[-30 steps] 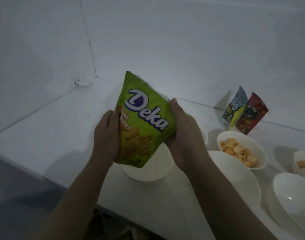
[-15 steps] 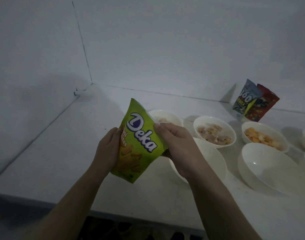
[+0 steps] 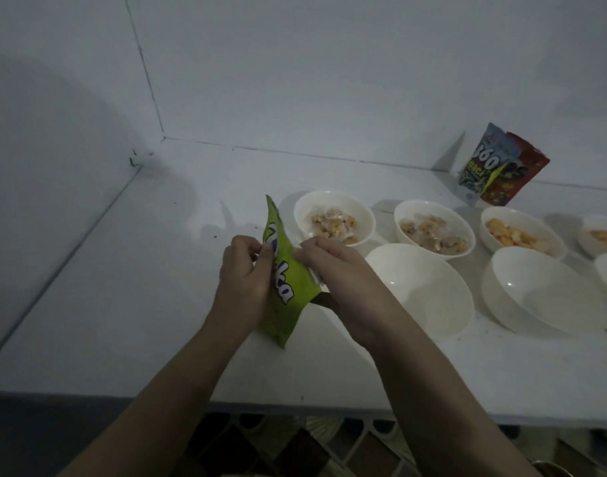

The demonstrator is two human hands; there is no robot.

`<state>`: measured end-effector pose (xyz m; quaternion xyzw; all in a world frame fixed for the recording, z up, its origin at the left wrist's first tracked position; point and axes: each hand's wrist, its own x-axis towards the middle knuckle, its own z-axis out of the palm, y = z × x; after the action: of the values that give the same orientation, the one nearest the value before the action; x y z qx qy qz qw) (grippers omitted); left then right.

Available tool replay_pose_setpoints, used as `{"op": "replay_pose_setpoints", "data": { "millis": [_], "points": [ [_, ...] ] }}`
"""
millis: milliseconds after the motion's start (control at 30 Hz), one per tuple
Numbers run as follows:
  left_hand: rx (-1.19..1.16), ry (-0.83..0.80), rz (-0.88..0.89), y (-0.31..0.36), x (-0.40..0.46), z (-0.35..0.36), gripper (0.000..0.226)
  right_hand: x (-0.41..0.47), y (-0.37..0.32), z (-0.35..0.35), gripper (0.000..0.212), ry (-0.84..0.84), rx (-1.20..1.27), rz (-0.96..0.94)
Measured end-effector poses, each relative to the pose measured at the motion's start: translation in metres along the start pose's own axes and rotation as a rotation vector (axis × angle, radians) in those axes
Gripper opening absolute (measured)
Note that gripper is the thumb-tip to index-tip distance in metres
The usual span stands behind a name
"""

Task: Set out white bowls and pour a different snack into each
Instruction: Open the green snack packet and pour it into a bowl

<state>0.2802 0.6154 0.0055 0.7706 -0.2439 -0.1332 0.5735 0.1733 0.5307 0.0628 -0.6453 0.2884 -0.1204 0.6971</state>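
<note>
The green snack bag (image 3: 285, 277) has turned since half a second ago. Then its front with the white letters faced up flat. Now it is twisted more on edge, and both hands have moved up to its top part. The left hand (image 3: 245, 273) pinches the bag's left side with curled fingers. The right hand (image 3: 333, 270) pinches its right edge. The two hands are close together with the bag between them.

The bag is held over the white counter (image 3: 123, 304), just left of an empty white bowl (image 3: 422, 287). Its long side runs from far to near. One corner points far, toward the wall, and the bottom end points near.

Farther back, one bowl of snacks (image 3: 334, 218) sits just right of the bag's top.
</note>
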Motion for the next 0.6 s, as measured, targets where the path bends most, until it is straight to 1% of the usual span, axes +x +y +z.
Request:
{"op": "replay_pose_setpoints", "data": {
  "millis": [33, 67, 133, 167, 267, 300, 433, 533, 600],
  "points": [
    [-0.058, -0.045, -0.024, 0.009, -0.002, -0.003, 0.025, 0.001, -0.001, 0.001, 0.014, -0.022, 0.005, 0.008],
    [-0.101, -0.072, -0.053, 0.017, -0.004, -0.006, 0.027, 0.003, -0.001, 0.003, 0.019, -0.045, 0.013, 0.015],
    [-0.133, -0.097, -0.085, 0.030, -0.006, -0.013, 0.030, 0.004, -0.002, 0.008, 0.032, -0.093, 0.017, 0.023],
    [-0.139, -0.108, -0.086, 0.035, -0.007, -0.017, 0.032, 0.004, -0.002, 0.010, 0.034, -0.114, 0.007, 0.021],
    [-0.163, -0.141, -0.098, 0.041, -0.007, -0.029, 0.035, 0.005, 0.000, 0.016, 0.020, -0.133, -0.012, 0.000],
    [-0.167, -0.156, -0.104, 0.042, -0.007, -0.032, 0.036, 0.005, 0.001, 0.019, 0.019, -0.128, -0.012, -0.010],
    [-0.183, -0.220, -0.068, 0.040, -0.006, -0.041, 0.033, 0.003, 0.002, 0.027, 0.024, -0.116, -0.041, -0.078],
    [-0.155, -0.275, -0.025, 0.038, -0.005, -0.046, 0.031, 0.001, 0.000, 0.030, 0.035, -0.087, -0.113, -0.122],
    [-0.158, -0.313, -0.009, 0.037, -0.006, -0.049, 0.030, 0.000, 0.001, 0.032, 0.029, -0.072, -0.140, -0.155]
  ]
}}
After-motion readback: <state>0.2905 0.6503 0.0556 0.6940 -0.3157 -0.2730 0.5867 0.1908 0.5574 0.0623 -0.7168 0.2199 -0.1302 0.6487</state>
